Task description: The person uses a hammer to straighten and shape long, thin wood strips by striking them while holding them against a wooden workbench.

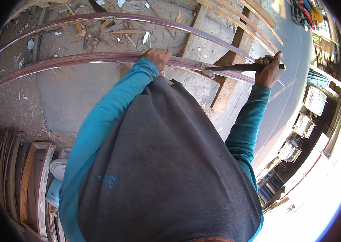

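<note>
Brown strip (110,57) lies crosswise — left hand (158,57) curled over it — right hand (269,71) clenched round left-pointing hammer (233,67).

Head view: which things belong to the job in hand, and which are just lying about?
Job in hand:
- hammer, in the right hand
- near reddish-brown strip, under the left hand
- far strip, untouched but probably included

Apparently lying about:
- white scraps
- wooden frames, lower left

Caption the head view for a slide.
Left hand on a long reddish-brown board; right hand holding a claw hammer by its dark handle.
</note>
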A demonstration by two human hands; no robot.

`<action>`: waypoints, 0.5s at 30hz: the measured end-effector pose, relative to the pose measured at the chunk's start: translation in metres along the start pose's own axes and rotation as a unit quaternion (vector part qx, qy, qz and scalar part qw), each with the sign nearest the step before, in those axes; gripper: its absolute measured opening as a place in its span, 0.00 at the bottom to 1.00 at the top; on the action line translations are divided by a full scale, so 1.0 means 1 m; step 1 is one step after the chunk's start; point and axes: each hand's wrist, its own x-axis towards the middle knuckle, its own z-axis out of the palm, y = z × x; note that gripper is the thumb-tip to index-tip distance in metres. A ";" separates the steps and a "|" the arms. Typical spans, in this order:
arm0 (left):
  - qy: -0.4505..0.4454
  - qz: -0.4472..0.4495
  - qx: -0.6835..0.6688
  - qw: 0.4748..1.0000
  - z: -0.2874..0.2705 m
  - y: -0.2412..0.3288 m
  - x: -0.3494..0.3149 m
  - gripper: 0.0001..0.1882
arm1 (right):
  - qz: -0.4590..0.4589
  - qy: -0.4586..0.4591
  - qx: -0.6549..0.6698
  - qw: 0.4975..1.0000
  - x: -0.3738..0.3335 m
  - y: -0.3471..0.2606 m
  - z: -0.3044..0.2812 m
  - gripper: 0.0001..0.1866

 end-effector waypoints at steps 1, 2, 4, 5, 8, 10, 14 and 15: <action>-0.046 -0.022 -0.010 0.999 -0.004 0.001 0.001 0.06 | -0.013 0.004 -0.011 1.000 -0.008 0.000 -0.001 0.29; -0.094 -0.037 -0.018 0.995 -0.006 0.001 0.002 0.07 | -0.011 0.011 -0.010 1.000 -0.018 -0.002 0.004 0.29; -0.067 -0.025 -0.023 0.997 -0.003 -0.003 0.000 0.06 | -0.102 -0.027 -0.082 0.991 -0.038 -0.005 0.023 0.30; -0.036 -0.014 -0.032 0.999 -0.002 -0.004 -0.001 0.06 | -0.132 -0.040 -0.113 0.984 -0.046 -0.003 0.032 0.30; -0.031 -0.025 -0.019 0.999 -0.001 -0.005 -0.004 0.06 | -0.135 -0.068 -0.281 0.948 -0.083 -0.007 0.069 0.29; -0.027 -0.011 -0.019 0.999 -0.002 -0.003 -0.003 0.06 | -0.211 -0.123 -0.320 0.916 -0.100 0.010 0.081 0.26; -0.057 0.009 -0.001 0.998 -0.016 0.001 0.002 0.07 | -0.259 -0.116 -0.294 0.913 -0.116 0.028 0.127 0.26; -0.056 0.004 -0.004 0.998 -0.015 0.001 -0.001 0.07 | -0.226 -0.134 -0.274 0.925 -0.117 0.027 0.135 0.26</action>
